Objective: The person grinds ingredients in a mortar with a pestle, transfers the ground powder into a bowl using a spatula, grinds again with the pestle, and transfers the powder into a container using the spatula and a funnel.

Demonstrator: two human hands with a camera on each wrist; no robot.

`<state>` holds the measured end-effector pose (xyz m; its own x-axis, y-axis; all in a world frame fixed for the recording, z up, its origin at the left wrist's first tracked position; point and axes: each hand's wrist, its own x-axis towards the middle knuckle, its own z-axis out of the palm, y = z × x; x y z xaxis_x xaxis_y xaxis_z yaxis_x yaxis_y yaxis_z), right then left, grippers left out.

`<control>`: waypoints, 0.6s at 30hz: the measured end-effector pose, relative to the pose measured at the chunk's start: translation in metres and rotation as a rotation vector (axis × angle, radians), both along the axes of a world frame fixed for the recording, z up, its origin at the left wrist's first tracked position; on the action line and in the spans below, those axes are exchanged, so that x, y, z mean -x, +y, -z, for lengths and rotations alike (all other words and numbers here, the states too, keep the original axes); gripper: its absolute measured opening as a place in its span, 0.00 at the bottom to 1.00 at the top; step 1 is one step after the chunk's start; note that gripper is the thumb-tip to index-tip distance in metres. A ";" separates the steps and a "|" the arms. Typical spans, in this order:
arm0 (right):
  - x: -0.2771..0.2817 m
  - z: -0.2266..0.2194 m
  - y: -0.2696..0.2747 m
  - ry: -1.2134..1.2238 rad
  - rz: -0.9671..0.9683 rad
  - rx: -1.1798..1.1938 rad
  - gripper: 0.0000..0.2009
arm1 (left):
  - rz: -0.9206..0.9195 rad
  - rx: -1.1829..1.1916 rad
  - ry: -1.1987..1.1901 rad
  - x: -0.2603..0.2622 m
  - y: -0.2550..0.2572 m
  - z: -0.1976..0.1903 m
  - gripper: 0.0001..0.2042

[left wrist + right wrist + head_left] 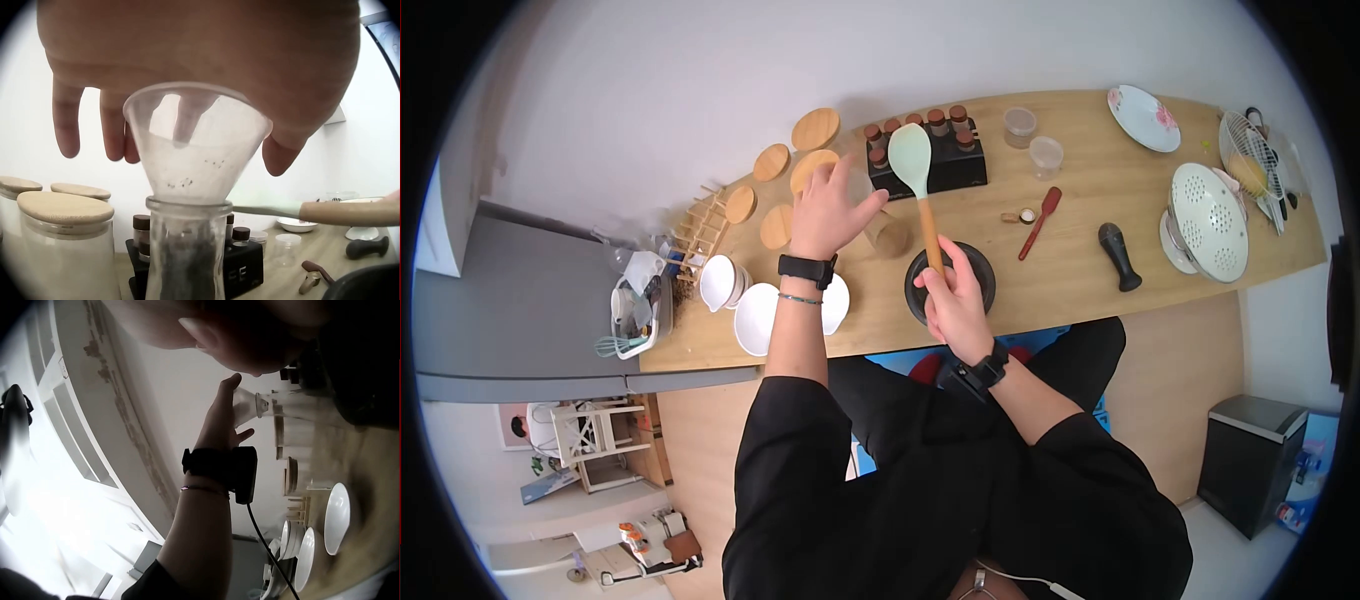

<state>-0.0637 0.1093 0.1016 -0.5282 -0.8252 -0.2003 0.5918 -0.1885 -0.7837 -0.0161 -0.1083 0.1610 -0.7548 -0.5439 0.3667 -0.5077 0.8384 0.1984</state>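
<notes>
The left hand (825, 215) (200, 50) spreads over a clear funnel (194, 150), fingers and thumb hanging straight on either side of its rim; whether they touch it I cannot tell. Dark specks dot the funnel's wall. It stands in the neck of a glass bottle (187, 250) (888, 236) with dark contents. The right hand (960, 310) grips the wooden handle of a pale green spatula (910, 160), raised over a black mortar (986, 285). In the left wrist view the spatula's head (269, 209) is beside the bottle neck; contact is unclear.
Wooden-lidded jars (771, 162) stand left of a black spice rack (960, 172). White bowls (757, 320) lie near the front edge. To the right are small plastic cups (1046, 155), a red spatula (1040, 225), a black pestle (1119, 257), and a white colander (1210, 225).
</notes>
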 end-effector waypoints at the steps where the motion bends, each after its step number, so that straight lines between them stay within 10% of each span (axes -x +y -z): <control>1: -0.001 0.001 -0.007 0.002 0.012 -0.001 0.27 | 0.002 -0.139 -0.001 0.001 -0.004 0.004 0.30; 18: -0.018 0.015 -0.047 0.060 -0.155 -0.023 0.25 | 0.034 -0.217 0.150 -0.008 -0.004 0.016 0.22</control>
